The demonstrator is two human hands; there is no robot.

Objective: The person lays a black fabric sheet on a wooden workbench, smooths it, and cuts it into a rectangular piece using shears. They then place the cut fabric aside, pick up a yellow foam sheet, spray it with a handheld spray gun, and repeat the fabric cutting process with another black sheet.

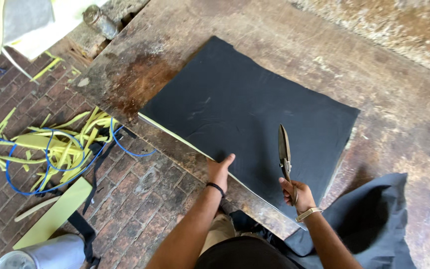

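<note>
Under left fingers (225, 162): black sheet (245, 112)

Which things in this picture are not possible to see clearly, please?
Head view only:
- Shears: handles hidden inside the right hand.
- Black sheet: its underside, and the near edge under the left hand.
- Metal can: too small to identify.
- Grey cloth: cut off by the bottom edge.

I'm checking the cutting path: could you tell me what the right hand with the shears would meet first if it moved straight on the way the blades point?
The right hand holds shears pointing up-frame over the black sheet; only that sheet lies ahead, then bare workbench. Height above the sheet is unclear.
</note>
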